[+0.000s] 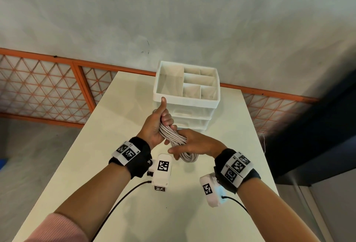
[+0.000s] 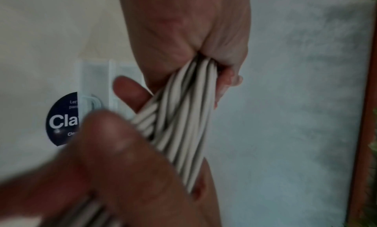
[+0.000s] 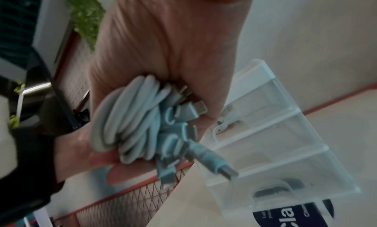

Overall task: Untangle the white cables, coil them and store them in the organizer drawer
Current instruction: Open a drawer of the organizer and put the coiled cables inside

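The cables [image 1: 174, 138] are gathered into one long white bundle of many strands, held in the air above the counter [image 1: 123, 107] just in front of the organizer [image 1: 186, 101]. The left hand [image 1: 157, 126] has its fingers curled round the upper end of the bundle, thumb stuck up toward the organizer's rim; the right hand [image 1: 194, 144] wraps the lower part, where the looped end [image 1: 189, 158] hangs out below the palm. In the right wrist view the plugs [image 3: 191, 111] bunch together at one end, and a USB plug [image 3: 228, 172] sticks out loose past the fingers. The cord looks light, soft and springy with a smooth jacket, so loops will likely try to spring open or slide on each other once the grip eases; the best hold is probably across the middle of the bundle with all strands pinched together, keeping the plug ends tucked in so they do not catch on a drawer edge. The organizer is a clear plastic stack with a divided white tray on top and drawers [image 1: 189, 115] below, all seemingly closed, so one still has to be opened. On the lowest drawer front sits a dark round sticker [image 2: 61, 119] with white letters that read "Cla" before the rest is cut off; the smaller print on it is too blurred to read. Behind the organizer are a grey wall and an orange lattice rail [image 1: 38, 86].
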Motion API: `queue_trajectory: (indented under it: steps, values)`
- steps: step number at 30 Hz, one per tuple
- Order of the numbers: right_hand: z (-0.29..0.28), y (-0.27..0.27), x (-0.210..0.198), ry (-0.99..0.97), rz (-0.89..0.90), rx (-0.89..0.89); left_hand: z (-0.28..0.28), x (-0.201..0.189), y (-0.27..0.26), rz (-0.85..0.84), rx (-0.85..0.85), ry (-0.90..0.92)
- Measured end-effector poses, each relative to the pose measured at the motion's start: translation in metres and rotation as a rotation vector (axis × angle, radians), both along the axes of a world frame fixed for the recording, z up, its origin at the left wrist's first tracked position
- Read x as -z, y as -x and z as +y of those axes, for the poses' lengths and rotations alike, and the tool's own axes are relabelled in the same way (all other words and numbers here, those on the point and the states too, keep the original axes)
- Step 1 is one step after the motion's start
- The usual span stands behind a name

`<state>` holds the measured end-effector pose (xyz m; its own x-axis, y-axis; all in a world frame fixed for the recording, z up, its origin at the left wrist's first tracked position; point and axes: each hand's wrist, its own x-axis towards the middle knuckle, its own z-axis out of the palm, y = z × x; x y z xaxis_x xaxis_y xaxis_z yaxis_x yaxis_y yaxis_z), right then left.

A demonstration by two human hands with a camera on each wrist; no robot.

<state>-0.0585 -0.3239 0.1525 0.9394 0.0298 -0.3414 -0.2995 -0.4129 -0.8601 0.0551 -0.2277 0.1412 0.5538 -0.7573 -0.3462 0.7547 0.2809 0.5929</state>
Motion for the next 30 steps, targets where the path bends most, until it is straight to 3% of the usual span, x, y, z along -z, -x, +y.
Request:
queue_trajectory:
  steps: [5, 13, 21, 30]
  values:
    - [-0.009, 0.006, 0.008, 0.068, 0.060, 0.065, -0.013, 0.022, 0.006, 0.030, 0.026, -0.041]
    - [-0.047, 0.034, 0.030, 0.024, 0.166, 0.187, -0.032, 0.063, 0.003, 0.032, 0.246, -0.163]
    - [-0.076, 0.059, 0.049, -0.035, 0.233, 0.279, -0.075, 0.087, -0.004, 0.081, -0.030, -0.245]
    - [-0.093, 0.074, 0.044, -0.016, 0.245, 0.259, -0.073, 0.105, 0.008, 0.001, -0.044, -0.309]
